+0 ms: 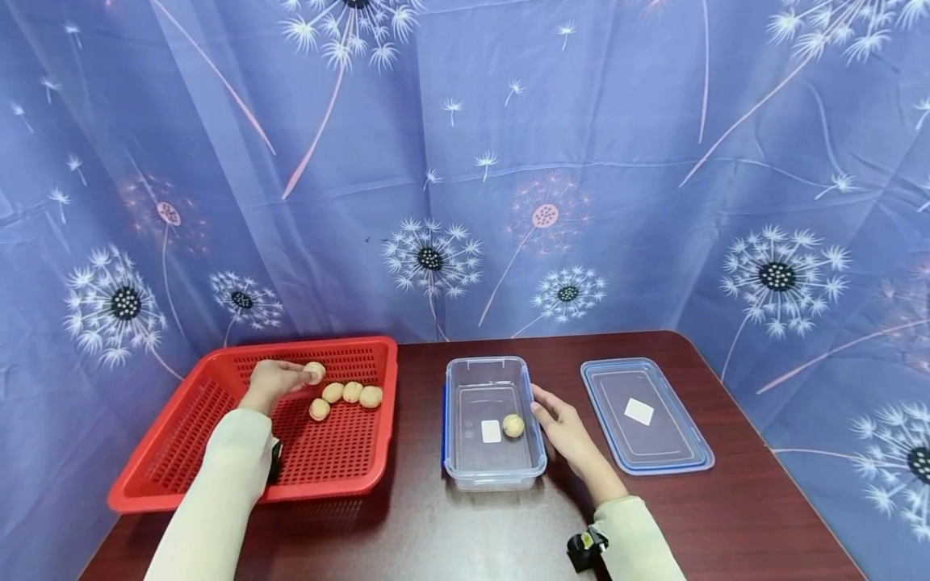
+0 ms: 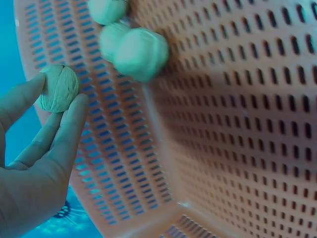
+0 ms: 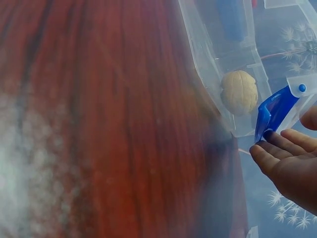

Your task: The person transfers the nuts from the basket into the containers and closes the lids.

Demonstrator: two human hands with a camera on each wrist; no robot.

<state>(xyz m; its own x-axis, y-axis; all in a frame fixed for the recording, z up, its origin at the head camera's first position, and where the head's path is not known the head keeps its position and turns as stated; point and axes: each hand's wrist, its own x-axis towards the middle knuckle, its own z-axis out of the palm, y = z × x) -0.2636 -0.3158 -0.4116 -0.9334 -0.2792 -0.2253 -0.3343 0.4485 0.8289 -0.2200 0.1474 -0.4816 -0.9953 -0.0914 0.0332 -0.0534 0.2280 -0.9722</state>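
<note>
My left hand (image 1: 273,382) pinches a walnut (image 2: 58,88) between thumb and fingertips, over the red perforated basket (image 1: 341,461). Several more walnuts (image 1: 352,392) lie in the basket, to the right of that hand. A clear plastic box (image 1: 485,478) stands open at the middle of the table, with one walnut (image 1: 513,426) inside near its right wall. Along that wall is my right hand (image 1: 567,434), its fingers extended and relaxed. In the right wrist view its fingertips are right at a blue latch (image 3: 278,110) that hangs from the box's side.
To the right of the box, a clear lid with a blue rim (image 1: 664,440) lies flat on the dark red wooden table (image 1: 407,516). A blue dandelion-print curtain (image 1: 479,161) hangs behind the table and along its sides.
</note>
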